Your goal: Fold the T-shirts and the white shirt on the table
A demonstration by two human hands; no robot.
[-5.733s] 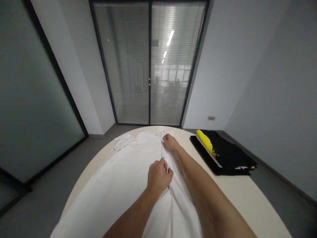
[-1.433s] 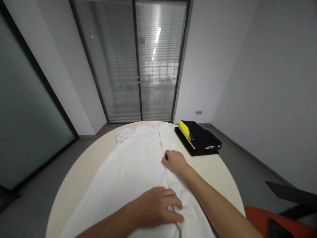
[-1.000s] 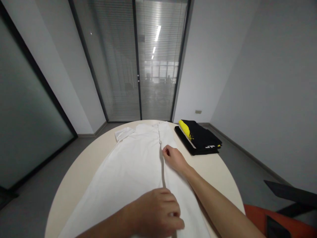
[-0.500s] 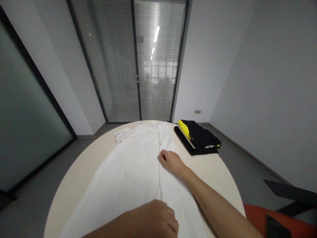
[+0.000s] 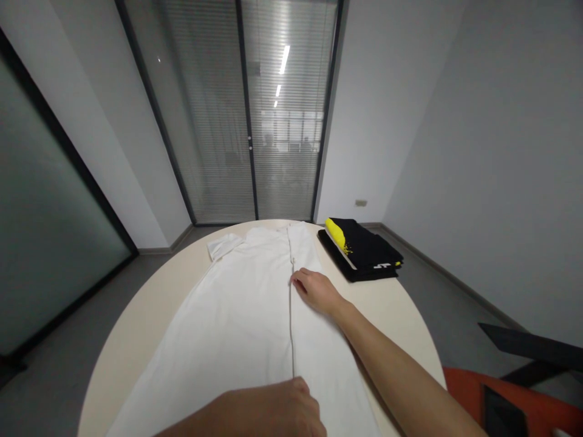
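A white T-shirt (image 5: 237, 303) lies spread on the round table, one short sleeve sticking out at the far left. Its right side is folded inward, leaving a long straight edge down the middle. My right hand (image 5: 315, 291) pinches the cloth at that edge, about halfway up the shirt. Closer to me, my left hand (image 5: 282, 409) is closed at the near part of the same edge, its fingertips hidden beneath the hand.
Folded black garments (image 5: 364, 249) with a yellow print are stacked at the table's far right. The cream tabletop (image 5: 132, 321) curves round the shirt. An orange and black chair (image 5: 473, 388) stands at the lower right. Behind the table are glass panels with blinds (image 5: 209, 133).
At the fold, my right hand has lifted the edge slightly and the gap along it looks wider. My left hand has shifted slightly down. The whole view has tilted a little.
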